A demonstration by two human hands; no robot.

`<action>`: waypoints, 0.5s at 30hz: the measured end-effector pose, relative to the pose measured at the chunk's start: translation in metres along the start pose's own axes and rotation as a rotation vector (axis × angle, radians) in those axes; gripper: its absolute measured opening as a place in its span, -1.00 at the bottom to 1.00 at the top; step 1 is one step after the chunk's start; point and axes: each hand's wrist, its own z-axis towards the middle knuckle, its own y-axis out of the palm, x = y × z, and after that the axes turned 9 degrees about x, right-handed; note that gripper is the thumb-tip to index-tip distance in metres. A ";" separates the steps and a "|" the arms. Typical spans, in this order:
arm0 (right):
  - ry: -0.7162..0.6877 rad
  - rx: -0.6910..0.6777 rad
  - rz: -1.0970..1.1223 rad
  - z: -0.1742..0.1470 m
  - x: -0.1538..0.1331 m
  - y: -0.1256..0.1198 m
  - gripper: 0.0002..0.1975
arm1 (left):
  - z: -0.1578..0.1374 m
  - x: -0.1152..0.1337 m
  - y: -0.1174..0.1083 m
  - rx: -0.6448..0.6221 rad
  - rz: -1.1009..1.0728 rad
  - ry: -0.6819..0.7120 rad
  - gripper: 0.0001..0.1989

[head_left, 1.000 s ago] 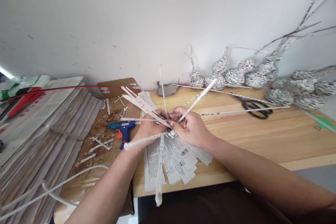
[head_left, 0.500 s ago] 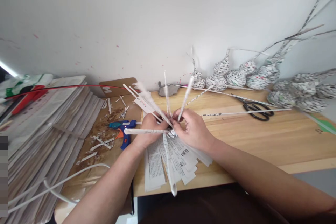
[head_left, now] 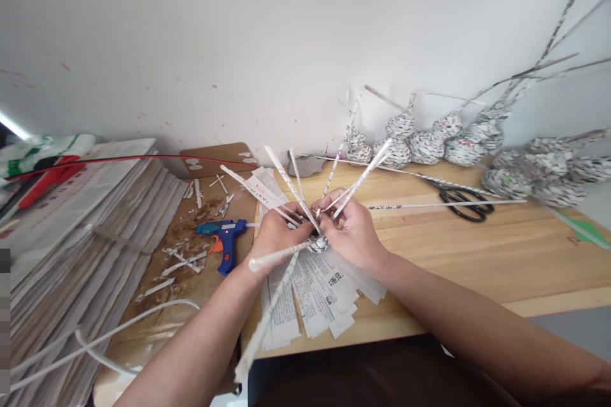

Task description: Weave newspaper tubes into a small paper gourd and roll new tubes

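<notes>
Between my two hands is a small woven newspaper piece, with several rolled paper tubes sticking out of it on all sides. My left hand is closed around its left side, fingers partly hidden behind the tubes. On the other side my right hand pinches at the base of the tubes, thumb and fingers bent inward. One paper tube slants down toward the table's front edge. Below the hands, cut newspaper strips lie fanned out on the wooden table.
A blue glue gun lies at left among paper scraps on a brown board. Stacked newspapers fill the far left, near a white cable. Black scissors and a long paper tube lie at right. Woven gourd shapes line the wall.
The woven piece has turned in my hands: the front tube has swung left, and the tubes at the back have shifted too. Both hands stay at about the same place.
</notes>
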 end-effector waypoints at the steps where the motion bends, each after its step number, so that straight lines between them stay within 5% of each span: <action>1: -0.018 0.006 0.032 0.000 0.000 0.000 -0.83 | -0.001 0.000 0.001 0.010 -0.001 0.002 -0.88; 9: 0.082 0.098 0.300 0.006 0.006 -0.004 -0.73 | -0.010 0.002 0.009 0.133 0.006 0.081 -0.94; 15: 0.144 -0.029 0.071 0.009 0.006 -0.008 -0.80 | -0.010 0.002 0.011 0.176 -0.003 0.144 -0.95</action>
